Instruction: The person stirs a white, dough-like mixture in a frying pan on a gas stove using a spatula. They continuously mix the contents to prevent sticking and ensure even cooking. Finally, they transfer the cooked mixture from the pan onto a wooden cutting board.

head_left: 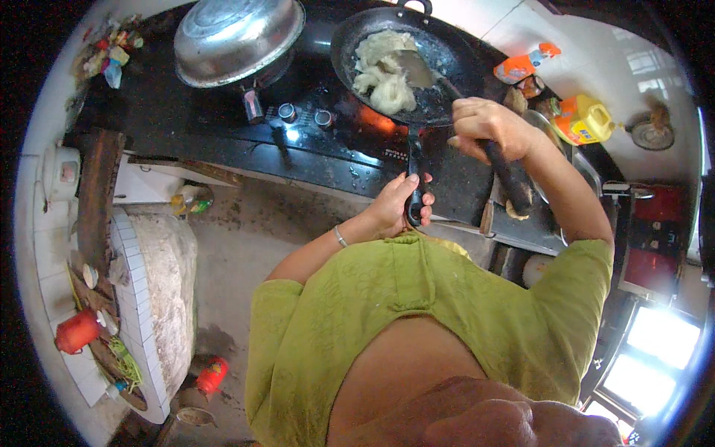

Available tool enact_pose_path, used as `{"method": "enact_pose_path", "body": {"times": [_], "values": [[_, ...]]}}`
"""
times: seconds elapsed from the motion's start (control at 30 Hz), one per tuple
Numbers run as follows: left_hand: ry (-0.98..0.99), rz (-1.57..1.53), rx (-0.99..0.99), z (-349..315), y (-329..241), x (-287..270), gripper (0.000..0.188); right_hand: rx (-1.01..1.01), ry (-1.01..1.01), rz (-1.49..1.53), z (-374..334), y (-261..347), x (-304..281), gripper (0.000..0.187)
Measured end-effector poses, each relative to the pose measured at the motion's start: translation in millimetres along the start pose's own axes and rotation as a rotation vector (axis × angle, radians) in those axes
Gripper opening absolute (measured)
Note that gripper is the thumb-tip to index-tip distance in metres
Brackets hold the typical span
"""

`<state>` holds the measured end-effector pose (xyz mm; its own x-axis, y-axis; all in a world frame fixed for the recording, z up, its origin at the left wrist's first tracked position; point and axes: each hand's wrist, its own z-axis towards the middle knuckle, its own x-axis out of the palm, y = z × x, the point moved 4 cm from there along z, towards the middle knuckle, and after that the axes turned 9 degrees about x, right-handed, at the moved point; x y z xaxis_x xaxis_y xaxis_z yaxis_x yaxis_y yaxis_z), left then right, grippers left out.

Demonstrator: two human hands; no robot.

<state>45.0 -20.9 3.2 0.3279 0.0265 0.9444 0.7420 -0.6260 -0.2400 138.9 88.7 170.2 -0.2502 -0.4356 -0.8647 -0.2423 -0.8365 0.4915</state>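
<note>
A black wok (454, 63) sits on the dark cooktop ahead of me, its long handle (414, 153) pointing toward my body. My left hand (406, 200) is closed round the end of that handle. Pale, sticky dough-like food (383, 71) lies in a lump on the left side of the wok. My right hand (488, 128) grips a spatula by its long dark handle (509, 175), above the wok's right rim. The metal blade of the spatula (415, 69) touches the right side of the lump. An orange-red glow shows on the cooktop below the wok.
A large silver metal basin (237, 41) stands upside down on the cooktop at the left, near two knobs (287, 112). An orange spray bottle (518, 68) and a yellow jug (585, 119) stand at the right by the wall. A tiled ledge (138, 313) is on the left.
</note>
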Motion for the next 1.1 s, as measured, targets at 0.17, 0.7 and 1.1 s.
{"method": "enact_pose_path", "body": {"times": [0.17,0.7,1.1], "values": [[0.022,-0.006,0.002,-0.9,-0.6,-5.2,0.024,0.508,-0.239,-0.033,-52.5,-43.1,-44.9,0.027],[-0.058,0.243,0.003,-9.5,-17.3,5.0,0.023,0.732,-0.621,1.437,-71.5,-259.8,5.6,0.030],[-0.141,0.202,0.008,-14.3,-22.4,4.4,0.026,0.247,-0.178,0.061,-68.5,-27.7,-57.2,0.022]]}}
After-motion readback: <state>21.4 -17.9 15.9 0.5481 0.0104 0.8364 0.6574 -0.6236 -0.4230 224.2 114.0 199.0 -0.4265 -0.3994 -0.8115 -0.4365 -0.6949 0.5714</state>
